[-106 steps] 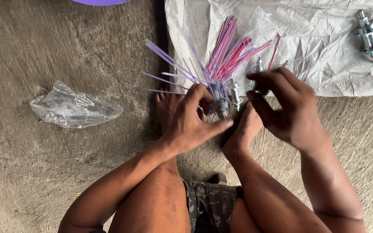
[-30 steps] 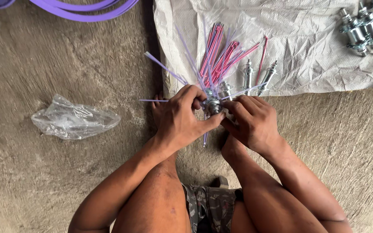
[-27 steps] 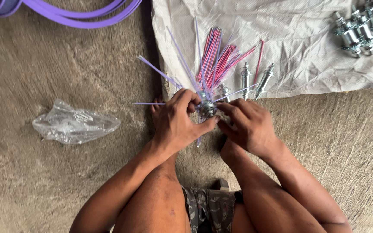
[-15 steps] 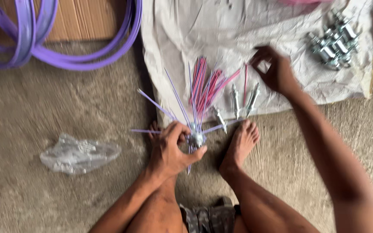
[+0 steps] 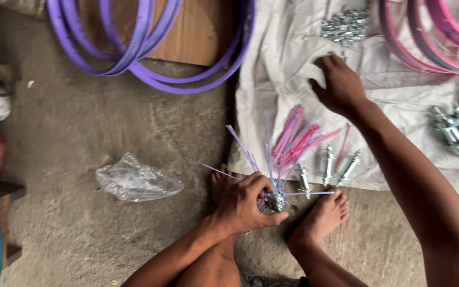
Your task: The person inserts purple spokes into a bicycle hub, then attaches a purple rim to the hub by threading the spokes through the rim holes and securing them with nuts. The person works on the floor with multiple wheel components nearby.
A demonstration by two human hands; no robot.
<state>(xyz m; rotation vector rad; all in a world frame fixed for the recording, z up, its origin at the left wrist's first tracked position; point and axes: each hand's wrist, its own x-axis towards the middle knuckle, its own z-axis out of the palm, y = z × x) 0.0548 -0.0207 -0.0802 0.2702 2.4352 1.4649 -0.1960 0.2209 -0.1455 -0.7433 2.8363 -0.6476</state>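
My right hand (image 5: pixel 341 85) has reached farther up the cloth (image 5: pixel 272 79), fingers curled, seemingly empty. My left hand (image 5: pixel 248 204) stays clamped around the metal hub (image 5: pixel 277 201), spokes (image 5: pixel 288 146) fanning between my feet.

The left hand (image 5: pixel 248 204) sits low between the bare feet, fingers curled shut in a tight grip, forearm running down toward the knee. The right hand (image 5: pixel 338 85) is stretched far forward, arm nearly straight, fingers bent downward, palm down.
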